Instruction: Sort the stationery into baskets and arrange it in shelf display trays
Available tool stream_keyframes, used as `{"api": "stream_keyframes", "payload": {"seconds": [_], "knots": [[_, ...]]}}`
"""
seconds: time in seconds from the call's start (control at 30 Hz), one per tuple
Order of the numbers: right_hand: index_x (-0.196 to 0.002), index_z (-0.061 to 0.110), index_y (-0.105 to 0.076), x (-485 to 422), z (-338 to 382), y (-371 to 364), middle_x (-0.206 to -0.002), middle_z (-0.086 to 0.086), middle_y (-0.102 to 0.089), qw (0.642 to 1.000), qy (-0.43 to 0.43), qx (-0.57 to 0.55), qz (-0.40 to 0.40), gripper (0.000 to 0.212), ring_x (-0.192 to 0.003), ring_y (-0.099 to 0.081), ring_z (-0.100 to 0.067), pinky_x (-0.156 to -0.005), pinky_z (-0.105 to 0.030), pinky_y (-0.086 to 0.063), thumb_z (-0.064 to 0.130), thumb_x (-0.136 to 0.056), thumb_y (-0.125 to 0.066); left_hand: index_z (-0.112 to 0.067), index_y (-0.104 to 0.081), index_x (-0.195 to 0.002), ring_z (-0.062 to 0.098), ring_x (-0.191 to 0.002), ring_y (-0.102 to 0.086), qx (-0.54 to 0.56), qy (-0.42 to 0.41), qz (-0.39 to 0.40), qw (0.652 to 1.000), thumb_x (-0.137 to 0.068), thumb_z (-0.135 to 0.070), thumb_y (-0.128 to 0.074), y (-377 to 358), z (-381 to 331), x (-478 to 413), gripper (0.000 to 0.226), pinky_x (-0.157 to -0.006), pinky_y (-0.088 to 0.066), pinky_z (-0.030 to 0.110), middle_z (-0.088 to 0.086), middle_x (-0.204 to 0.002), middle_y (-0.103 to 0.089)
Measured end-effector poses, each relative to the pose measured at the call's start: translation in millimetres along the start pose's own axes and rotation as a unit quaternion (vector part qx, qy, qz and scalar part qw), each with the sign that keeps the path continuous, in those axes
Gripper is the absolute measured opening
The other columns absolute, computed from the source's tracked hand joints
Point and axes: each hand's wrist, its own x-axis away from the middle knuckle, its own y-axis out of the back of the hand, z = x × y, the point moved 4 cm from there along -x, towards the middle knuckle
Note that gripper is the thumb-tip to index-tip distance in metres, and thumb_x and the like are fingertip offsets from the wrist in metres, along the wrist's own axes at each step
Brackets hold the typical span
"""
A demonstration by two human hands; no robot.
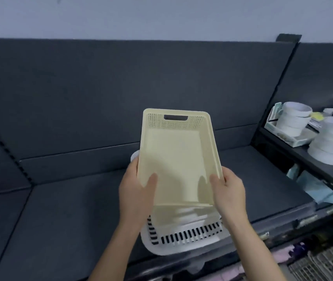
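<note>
Fingers of the left hand (136, 188) and the right hand (229, 189) were clamped on the near side walls of a cream basket (176, 157), thumbs inside. The basket was tilted, its handle slot at the far end, raised above a white slotted basket (183, 238) on the dark shelf (60, 209). Stacked white tape rolls (292, 120) sat far right.
</note>
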Motion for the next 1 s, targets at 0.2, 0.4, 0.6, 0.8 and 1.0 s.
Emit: {"api": "stream_keyframes", "payload": {"seconds": [0.2,0.4,0.6,0.8,1.0], "knots": [[-0.068,0.021,-0.051,-19,-12,13,-0.048,0.016,-0.048,0.994,0.02,0.002,0.111,0.025,-0.042,-0.039,-0.002,-0.038,-0.012,-0.026,0.006,-0.086,-0.043,-0.068,-0.048,-0.089,-0.015,-0.082,-0.058,-0.028,0.044,-0.066,0.996,-0.085,-0.021,-0.06,-17,-11,22,0.048,-0.061,-0.045,0.014,-0.041,-0.09,-0.059],[-0.084,0.019,-0.058,-23,-26,18,-0.07,0.009,-0.058,0.987,0.03,0.028,0.157,0.013,-0.053,-0.052,0.003,-0.04,-0.008,-0.034,0.012,-0.09,-0.049,-0.061,-0.048,-0.084,-0.018,-0.079,-0.055,-0.078,0.067,-0.084,0.991,-0.087,-0.018,-0.06,-29,0,41,0.044,-0.055,-0.042,0.009,-0.042,-0.086,-0.058],[-0.079,0.013,-0.049,-30,-31,12,-0.07,0.004,-0.051,0.979,0.042,0.111,0.168,0.012,-0.056,-0.046,-0.006,-0.042,-0.013,-0.03,0.011,-0.091,-0.049,-0.048,-0.048,-0.086,-0.018,-0.076,-0.055,-0.143,0.079,-0.077,0.984,-0.086,-0.016,-0.06,-33,18,35,0.034,-0.054,-0.039,0.004,-0.025,-0.082,-0.06],[-0.086,0.002,-0.055,-31,-32,9,-0.087,-0.013,-0.055,0.968,0.059,0.193,0.147,0.009,-0.083,-0.055,-0.03,-0.069,-0.034,-0.048,0.009,-0.089,-0.053,-0.043,-0.057,-0.107,0.0,-0.099,-0.059,-0.205,0.069,-0.041,0.976,-0.089,-0.019,-0.058,-35,35,30,0.03,-0.072,-0.04,0.005,-0.02,-0.108,-0.062],[-0.093,0.003,-0.058,-32,-38,10,-0.092,-0.011,-0.056,0.968,0.061,0.182,0.164,0.011,-0.08,-0.053,-0.023,-0.067,-0.029,-0.045,0.012,-0.09,-0.052,-0.022,-0.055,-0.128,0.007,-0.111,-0.05,-0.196,0.033,-0.075,0.977,-0.093,-0.026,-0.058,-25,33,36,0.036,-0.087,-0.037,0.016,-0.023,-0.111,-0.051]]}}
